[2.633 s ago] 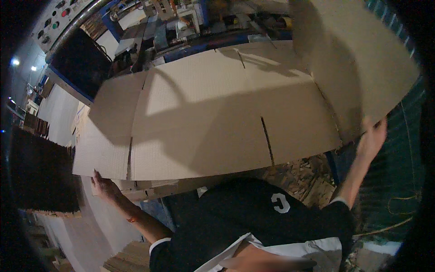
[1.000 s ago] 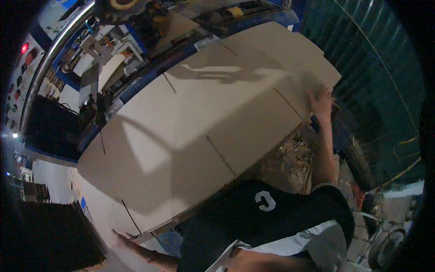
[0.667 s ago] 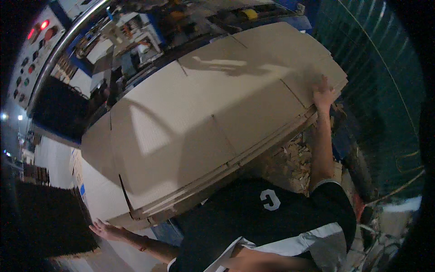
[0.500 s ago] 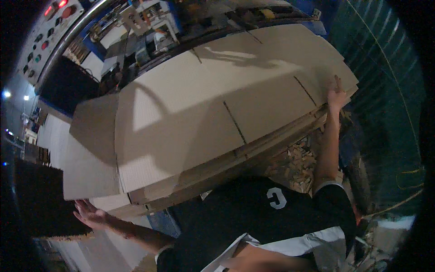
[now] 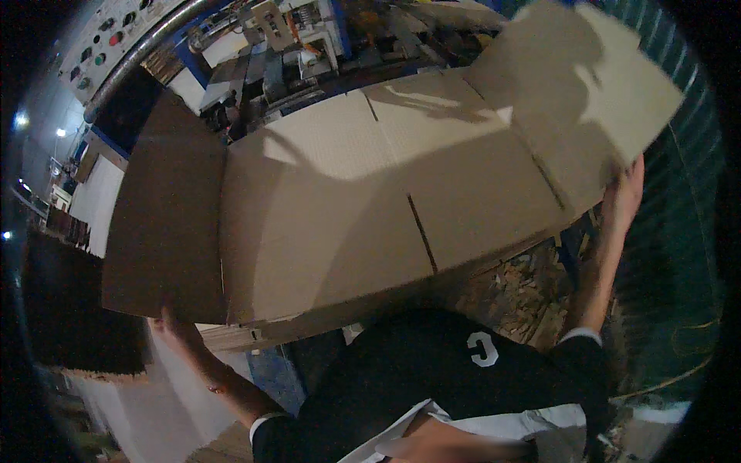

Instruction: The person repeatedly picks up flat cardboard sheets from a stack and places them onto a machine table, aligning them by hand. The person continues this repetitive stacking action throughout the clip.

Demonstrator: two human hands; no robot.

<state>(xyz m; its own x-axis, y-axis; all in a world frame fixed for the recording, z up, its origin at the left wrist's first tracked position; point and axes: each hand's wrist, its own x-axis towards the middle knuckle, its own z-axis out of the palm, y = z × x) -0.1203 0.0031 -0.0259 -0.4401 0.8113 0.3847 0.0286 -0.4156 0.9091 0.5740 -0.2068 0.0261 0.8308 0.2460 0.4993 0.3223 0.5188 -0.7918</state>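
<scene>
A large brown corrugated cardboard sheet (image 5: 332, 224) with dark slots cut in it lies on a stack of like sheets (image 5: 285, 330) in front of me. Its left panel (image 5: 166, 216) and its right panel (image 5: 571, 85) are bent up along the creases. My left hand (image 5: 181, 336) is closed on the near edge of the left panel, its fingers partly hidden under the board. At the near corner of the right panel, my right hand (image 5: 627, 193) grips the edge, with some fingers hidden behind it.
Beyond the sheet stands a machine (image 5: 309, 54) with metal parts. At the upper left are a control panel (image 5: 108, 46) with buttons and a metal pipe (image 5: 154, 50). Scraps of cardboard (image 5: 532, 293) lie below on the right, beside a green corrugated wall (image 5: 671, 231).
Both end panels of the sheet have come up, the right one most. My right hand has gone from lying on the stack's end to gripping the panel; my left has closed on its edge.
</scene>
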